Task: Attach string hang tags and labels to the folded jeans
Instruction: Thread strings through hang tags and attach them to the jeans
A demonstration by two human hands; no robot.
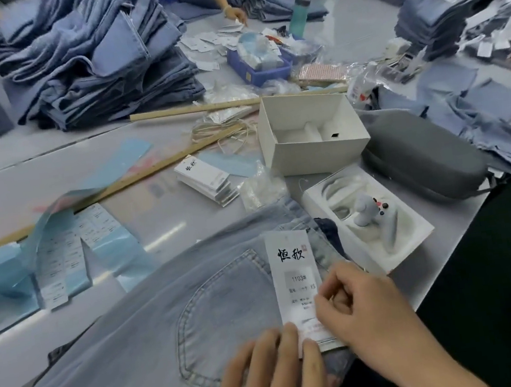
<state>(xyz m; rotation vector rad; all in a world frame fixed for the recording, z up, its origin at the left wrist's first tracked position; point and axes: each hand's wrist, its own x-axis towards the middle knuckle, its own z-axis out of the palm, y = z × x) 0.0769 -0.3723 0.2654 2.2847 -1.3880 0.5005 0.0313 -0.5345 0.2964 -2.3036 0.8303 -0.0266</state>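
Both hands' fingers hold hang tag on jeans, seemingly flat

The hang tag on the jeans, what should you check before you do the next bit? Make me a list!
1. Hang tag lies flat on the light blue jeans, printed side up: ok.
2. Left hand presses the tag's lower end with straight fingers: ok.
3. Right hand pinches the tag's right edge: ok.
4. String threaded through tag and jeans: cannot tell, none shows.
5. Spare tags stack and loose strings lie on the table: ok.
6. Sticker label sheets sit to the left: ok.
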